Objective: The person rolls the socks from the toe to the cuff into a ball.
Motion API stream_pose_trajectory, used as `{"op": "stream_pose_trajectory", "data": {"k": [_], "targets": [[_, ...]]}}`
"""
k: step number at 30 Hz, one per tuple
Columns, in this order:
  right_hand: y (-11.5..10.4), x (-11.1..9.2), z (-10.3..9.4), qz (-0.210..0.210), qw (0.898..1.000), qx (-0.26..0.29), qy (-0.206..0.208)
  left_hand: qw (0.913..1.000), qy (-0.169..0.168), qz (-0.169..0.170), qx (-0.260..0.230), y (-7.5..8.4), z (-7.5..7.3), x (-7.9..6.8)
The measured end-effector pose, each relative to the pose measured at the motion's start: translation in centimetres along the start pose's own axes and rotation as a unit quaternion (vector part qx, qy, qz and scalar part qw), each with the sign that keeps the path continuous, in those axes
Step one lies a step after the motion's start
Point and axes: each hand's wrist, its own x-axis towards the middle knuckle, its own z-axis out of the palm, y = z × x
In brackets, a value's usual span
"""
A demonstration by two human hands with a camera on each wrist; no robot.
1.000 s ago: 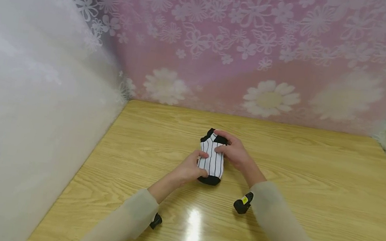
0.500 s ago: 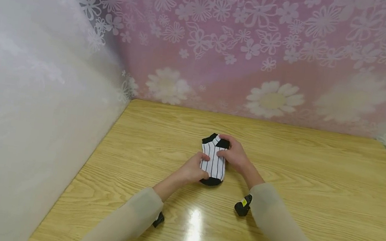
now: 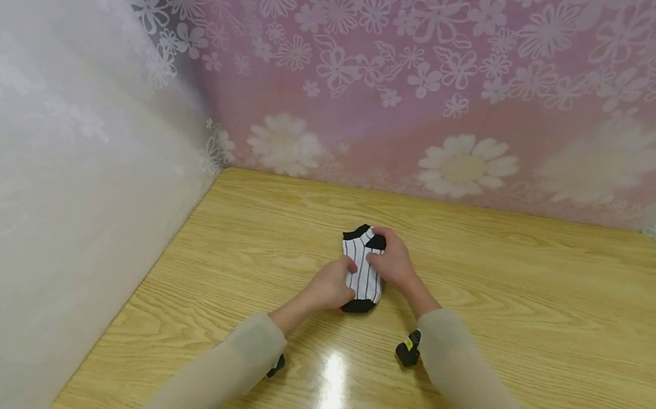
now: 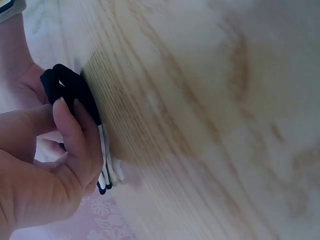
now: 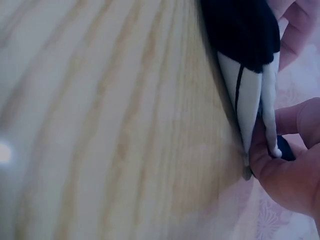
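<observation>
A pair of white ankle socks (image 3: 363, 277) with thin black stripes, black toes, heels and cuffs lies layered on the wooden table, cuffs toward the back wall. My left hand (image 3: 332, 285) pinches their left edge near the toe end. On the upper right, my right hand (image 3: 398, 262) grips the heel and cuff part. Two black toe ends (image 4: 75, 90) show one over the other in the left wrist view, with fingertips curled against them. In the right wrist view the white layers (image 5: 247, 95) stand slightly apart, and a right finger reaches between them.
The wood-grain table (image 3: 509, 290) runs to a pink flowered cloth (image 3: 374, 134) at the back. A pale cloth (image 3: 60, 162) hangs along the left side. Black wrist devices (image 3: 408, 350) sit under the beige sleeves (image 3: 478, 383).
My left hand has shifted slightly right and covers more of the socks' left edge. The right forearm has moved a little left. Both hands keep their hold on the socks.
</observation>
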Motion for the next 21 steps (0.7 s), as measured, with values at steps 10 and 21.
{"op": "stream_pose_trajectory", "data": {"k": [10, 21], "targets": [[-0.8, -0.2, -0.6, 0.018, 0.981, -0.191, -0.037, 0.9732, -0.004, 0.0, 0.23, 1.1, 0.2, -0.2], [-0.5, -1.2, -1.7, 0.024, 0.962, -0.262, -0.066, 0.9585, 0.025, 0.016, 0.284, 1.1, 0.3, -0.9]]}}
